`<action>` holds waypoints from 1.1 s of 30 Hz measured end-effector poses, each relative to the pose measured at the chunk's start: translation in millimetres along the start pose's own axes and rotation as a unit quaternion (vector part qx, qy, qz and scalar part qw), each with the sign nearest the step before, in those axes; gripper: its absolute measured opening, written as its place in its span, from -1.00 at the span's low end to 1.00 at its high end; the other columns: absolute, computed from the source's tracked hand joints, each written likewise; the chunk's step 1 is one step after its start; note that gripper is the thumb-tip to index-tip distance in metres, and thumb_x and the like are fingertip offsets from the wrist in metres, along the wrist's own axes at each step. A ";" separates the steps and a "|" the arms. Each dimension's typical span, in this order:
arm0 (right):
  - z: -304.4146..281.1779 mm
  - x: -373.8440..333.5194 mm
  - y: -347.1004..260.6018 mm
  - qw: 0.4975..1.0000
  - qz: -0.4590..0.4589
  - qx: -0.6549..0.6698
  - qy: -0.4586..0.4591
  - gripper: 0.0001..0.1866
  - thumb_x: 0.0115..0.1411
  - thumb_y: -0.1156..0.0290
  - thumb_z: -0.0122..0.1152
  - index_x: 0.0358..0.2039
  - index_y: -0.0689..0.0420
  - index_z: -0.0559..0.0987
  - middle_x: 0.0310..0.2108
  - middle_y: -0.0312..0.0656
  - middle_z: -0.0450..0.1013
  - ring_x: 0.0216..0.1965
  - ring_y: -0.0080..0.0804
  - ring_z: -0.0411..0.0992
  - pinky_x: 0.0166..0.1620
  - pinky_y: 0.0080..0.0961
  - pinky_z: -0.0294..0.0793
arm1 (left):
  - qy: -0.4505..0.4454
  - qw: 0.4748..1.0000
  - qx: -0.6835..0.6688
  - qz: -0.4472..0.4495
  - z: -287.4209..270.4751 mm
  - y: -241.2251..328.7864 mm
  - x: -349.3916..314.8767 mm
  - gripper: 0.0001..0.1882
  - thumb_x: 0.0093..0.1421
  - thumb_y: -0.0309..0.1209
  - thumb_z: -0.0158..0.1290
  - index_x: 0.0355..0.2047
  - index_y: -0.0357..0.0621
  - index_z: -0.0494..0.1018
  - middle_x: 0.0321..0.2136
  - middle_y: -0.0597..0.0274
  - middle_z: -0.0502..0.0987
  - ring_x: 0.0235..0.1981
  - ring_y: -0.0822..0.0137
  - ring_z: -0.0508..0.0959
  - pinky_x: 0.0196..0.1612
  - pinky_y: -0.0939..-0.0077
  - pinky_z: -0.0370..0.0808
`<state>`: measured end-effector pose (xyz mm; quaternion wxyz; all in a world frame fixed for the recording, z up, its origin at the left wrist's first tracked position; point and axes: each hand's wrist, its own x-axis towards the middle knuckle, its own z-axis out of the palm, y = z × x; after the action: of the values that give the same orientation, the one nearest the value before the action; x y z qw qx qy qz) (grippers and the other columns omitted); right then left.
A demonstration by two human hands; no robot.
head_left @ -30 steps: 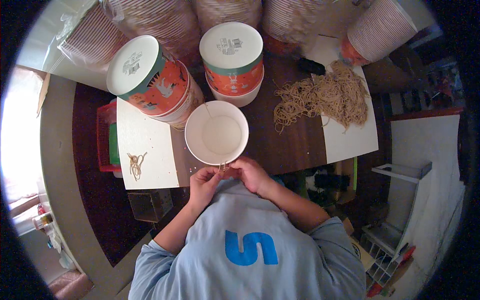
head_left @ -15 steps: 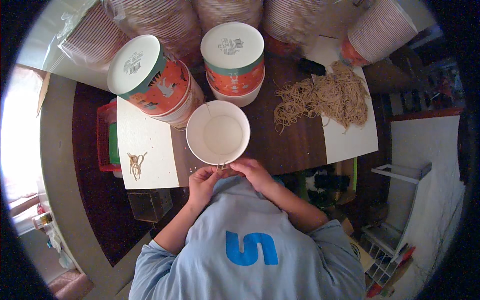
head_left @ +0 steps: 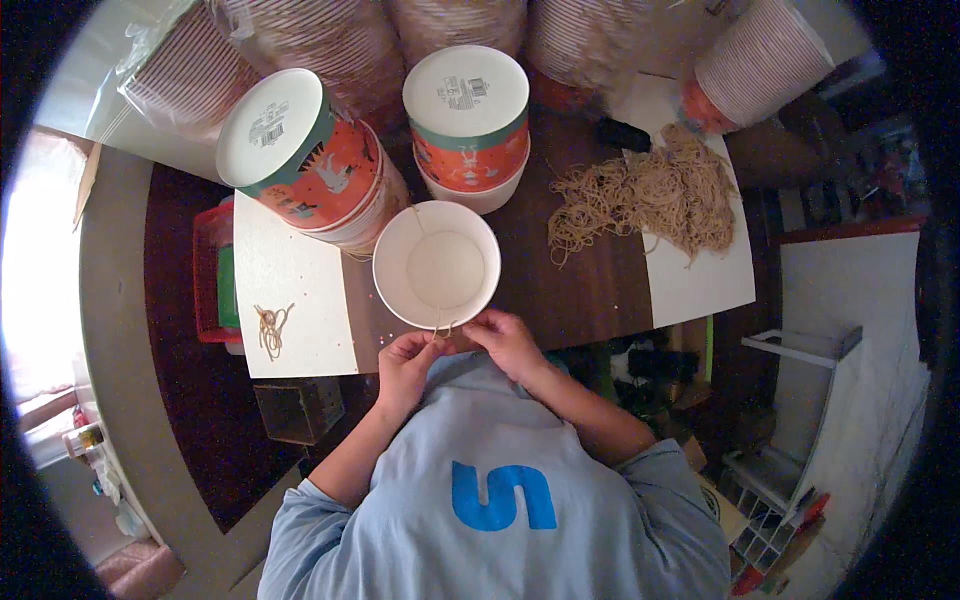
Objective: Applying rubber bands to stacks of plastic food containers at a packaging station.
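Note:
A white paper bucket stands open end up at the table's near edge, in front of my body. A thin tan cord loops out at its near rim, and another strand runs down the far inside wall. My left hand pinches the cord just below the rim. Close beside it, my right hand has its fingertips pressed together on the cord's other side; the exact grip is too small to make out. A few tan cords lie bundled on the white sheet at left.
Behind the bucket, upside-down orange-and-green buckets stand in a leaning stack and an upright stack. A big tangle of tan cord covers the right side, near a black object. Wrapped bucket stacks line the back.
My right hand has shifted slightly, and the cord between my fingers now shows as a more open loop below the rim. The bucket stays in place.

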<state>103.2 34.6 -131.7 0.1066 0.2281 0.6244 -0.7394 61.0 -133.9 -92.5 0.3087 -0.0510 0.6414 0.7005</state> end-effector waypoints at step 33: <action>4.2 -8.8 -20.7 0.988 -0.067 -0.124 -0.058 -0.84 0.11 0.42 0.13 -0.37 0.25 0.56 -0.42 -0.25 0.53 -0.39 -0.61 0.44 -0.31 -0.59 0.44 | 0.005 0.982 0.190 0.021 6.5 17.0 -1.5 -0.86 0.14 -0.49 0.05 -0.35 -0.34 0.50 -0.51 0.28 0.54 -0.49 0.56 0.47 -0.39 0.69 0.43</action>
<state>100.9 33.5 -109.0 0.1203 0.1271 0.7178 -0.6739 55.8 -128.1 -75.9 0.2945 0.0187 0.7654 0.5720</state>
